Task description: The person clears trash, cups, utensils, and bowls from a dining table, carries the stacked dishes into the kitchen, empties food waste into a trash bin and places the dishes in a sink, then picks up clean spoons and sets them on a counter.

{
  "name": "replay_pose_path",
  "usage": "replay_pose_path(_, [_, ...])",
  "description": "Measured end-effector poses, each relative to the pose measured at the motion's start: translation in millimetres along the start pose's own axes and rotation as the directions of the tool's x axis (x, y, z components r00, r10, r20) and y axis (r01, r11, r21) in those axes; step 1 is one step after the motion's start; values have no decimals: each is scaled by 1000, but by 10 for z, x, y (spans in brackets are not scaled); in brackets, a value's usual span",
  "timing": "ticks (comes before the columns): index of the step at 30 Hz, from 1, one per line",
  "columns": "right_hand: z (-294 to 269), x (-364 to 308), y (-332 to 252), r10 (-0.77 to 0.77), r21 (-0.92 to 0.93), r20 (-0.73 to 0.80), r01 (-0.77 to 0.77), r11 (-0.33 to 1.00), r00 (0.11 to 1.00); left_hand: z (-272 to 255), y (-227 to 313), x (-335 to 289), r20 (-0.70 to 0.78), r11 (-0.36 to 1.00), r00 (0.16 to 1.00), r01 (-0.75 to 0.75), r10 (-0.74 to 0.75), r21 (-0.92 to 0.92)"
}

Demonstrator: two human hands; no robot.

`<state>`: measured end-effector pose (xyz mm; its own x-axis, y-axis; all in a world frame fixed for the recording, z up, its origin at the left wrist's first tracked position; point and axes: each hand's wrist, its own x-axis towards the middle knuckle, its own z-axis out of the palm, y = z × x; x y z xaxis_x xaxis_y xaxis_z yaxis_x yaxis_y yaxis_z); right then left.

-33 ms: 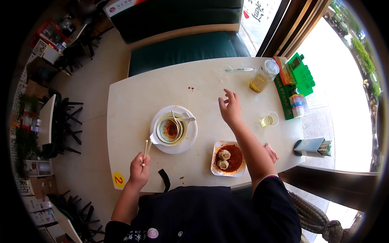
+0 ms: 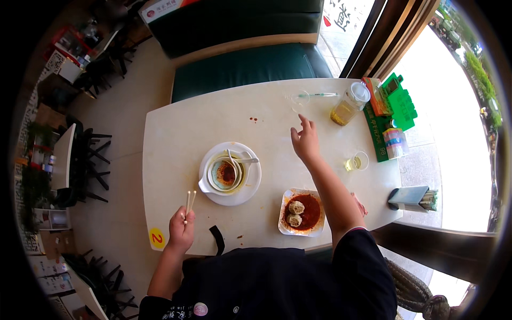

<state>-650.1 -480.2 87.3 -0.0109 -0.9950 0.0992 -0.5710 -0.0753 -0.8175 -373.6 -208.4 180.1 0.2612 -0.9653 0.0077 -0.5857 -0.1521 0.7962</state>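
My left hand (image 2: 182, 229) is closed round a pair of wooden chopsticks (image 2: 189, 200) near the table's left edge, their ends pointing up and away from me. Stretched over the far middle of the table, my right hand (image 2: 305, 141) has its fingers apart and holds nothing. Its fingertips come close to a clear cup (image 2: 298, 101) that is hard to make out against the tabletop. Stacked bowls (image 2: 213, 184) with white spoons (image 2: 248, 160) sit on a white plate (image 2: 254, 186). A white paper tray (image 2: 282, 225) holds two round dumplings (image 2: 296, 207) in red sauce.
A lidded pitcher (image 2: 344, 109) of yellowish drink stands far right beside a green box (image 2: 376, 136). Nearer are a glass (image 2: 357, 161), a crumpled tissue (image 2: 360, 205) and a straw holder (image 2: 408, 198). A black strip (image 2: 217, 240) lies at the front edge. Opposite is a green bench (image 2: 242, 69).
My right fingertips are closer to the clear cup. The chopsticks stand slightly more upright and farther from the bowls. The whole view has shifted a little.
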Motion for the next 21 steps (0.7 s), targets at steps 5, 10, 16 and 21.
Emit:
replay_pose_path(5, [453, 845, 545, -429, -543, -168, 280, 792, 887, -84, -159, -385, -128, 988, 980, 150, -152, -27])
replay_pose_path(10, [435, 921, 681, -181, -300, -59, 155, 941, 982, -10, -144, -433, -164, 980, 967, 183, -194, -78])
replay_pose_path(16, [-209, 99, 512, -119, 80, -143, 132, 988, 982, 191, -92, -184, -64, 992, 993, 98, -103, -74])
replay_pose_path(21, [-797, -378, 803, 395, 845, -63, -162, 510, 916, 337, -84, -44, 103, 996, 994, 54, -47, -68])
